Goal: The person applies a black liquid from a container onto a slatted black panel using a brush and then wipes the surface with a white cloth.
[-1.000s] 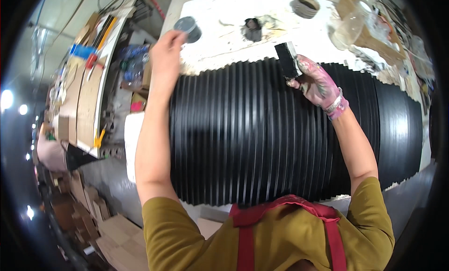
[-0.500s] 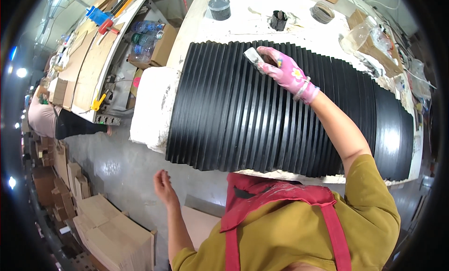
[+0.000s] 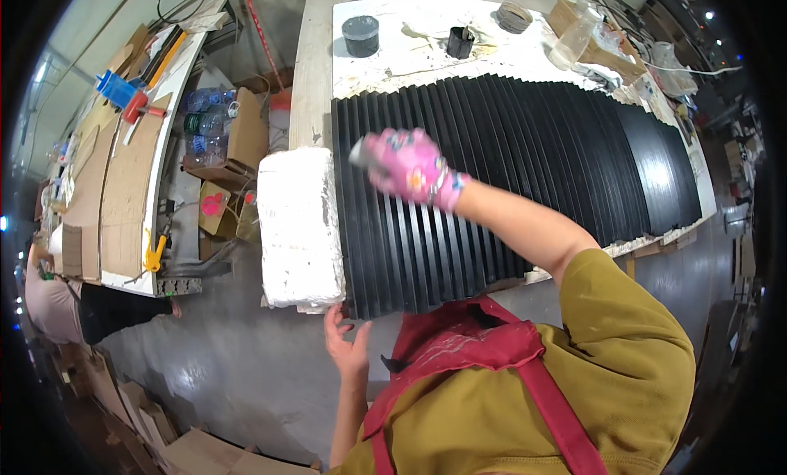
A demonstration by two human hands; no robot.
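Note:
Long black ribbed strips (image 3: 492,147) lie side by side across the table, their ridges running from far to near. Over their left part is my right hand (image 3: 410,168) in a pink flowered glove, closed on a small pale grey block (image 3: 357,154) that is mostly hidden by the fingers. My bare left hand (image 3: 348,344) is at the table's near edge, fingers stretched and thumb apart. Its fingertips are by the corner where the strips meet a white wrapped block (image 3: 299,229); I cannot tell whether they touch.
A dark tub (image 3: 361,37), a small black cup (image 3: 461,42) and a coiled roll (image 3: 514,18) stand on the table's far side. Farther right is a cardboard box (image 3: 574,24) with a clear bottle (image 3: 572,42). Another person (image 3: 65,303) stands by the left bench (image 3: 147,180).
My right hand has moved left across the strips with the grey block. My left hand has risen to the strips' near left corner and its fingers have spread. The view has shifted left.

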